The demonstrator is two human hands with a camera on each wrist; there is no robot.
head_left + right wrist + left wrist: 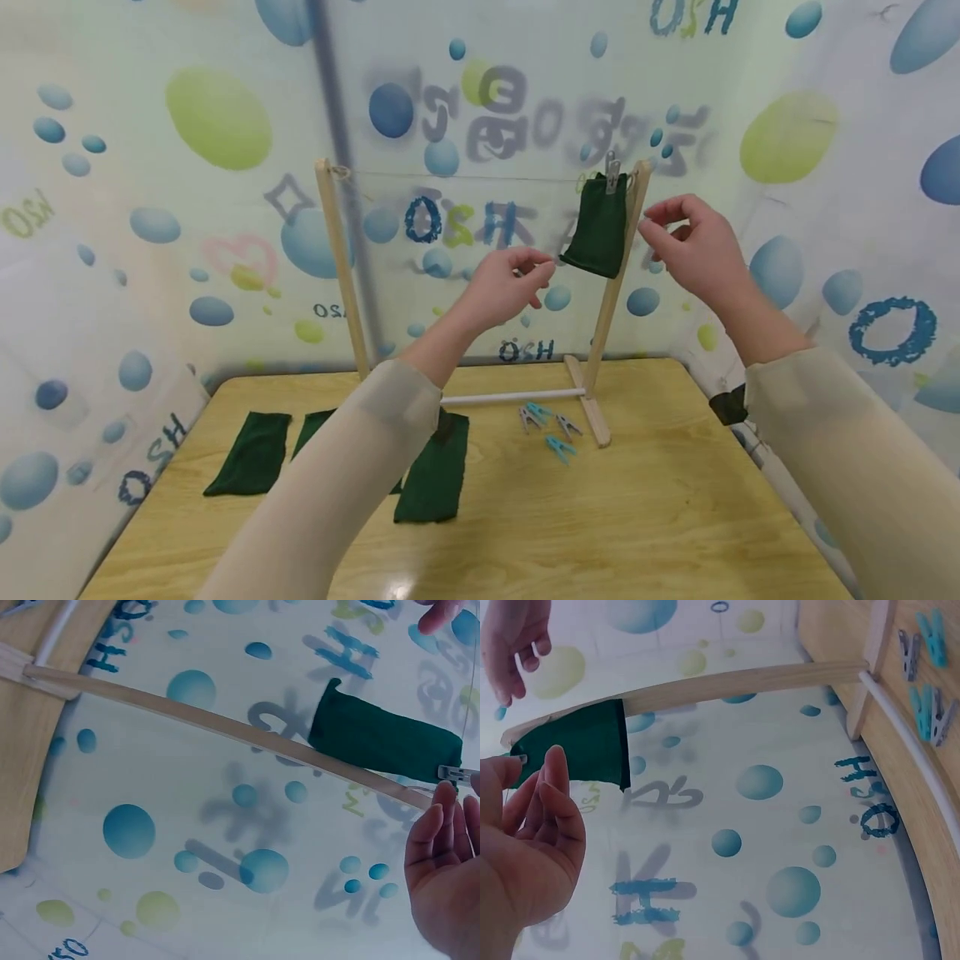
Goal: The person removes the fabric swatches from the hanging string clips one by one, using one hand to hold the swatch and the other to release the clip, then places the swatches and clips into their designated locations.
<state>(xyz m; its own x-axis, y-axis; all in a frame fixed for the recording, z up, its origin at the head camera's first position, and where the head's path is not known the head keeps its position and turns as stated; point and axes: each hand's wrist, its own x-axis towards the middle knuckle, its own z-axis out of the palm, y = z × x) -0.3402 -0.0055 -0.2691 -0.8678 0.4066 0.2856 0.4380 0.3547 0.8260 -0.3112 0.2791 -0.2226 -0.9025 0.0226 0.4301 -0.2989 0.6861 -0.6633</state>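
A dark green cloth point(597, 229) hangs from a thin line near the right post, with a grey clothespin point(612, 175) clipped at its top. My left hand point(506, 287) is beside the cloth's lower left corner, its fingers loosely bent. In the left wrist view, the left hand point(536, 847) is in front of the green cloth point(585, 742) with nothing between its fingers. My right hand point(697, 250) is raised to the right of the post, thumb and index finger close together and holding nothing. In the right wrist view, the right hand point(446, 877) lies near the grey clothespin point(454, 774).
The wooden frame's left post point(341, 258) and right post point(600, 333) carry the line; a white rod point(517, 396) runs low between them. Several blue and grey clothespins point(558, 448) lie by the right foot. More green cloths point(251, 454) lie at the table's left, partly behind my sleeve.
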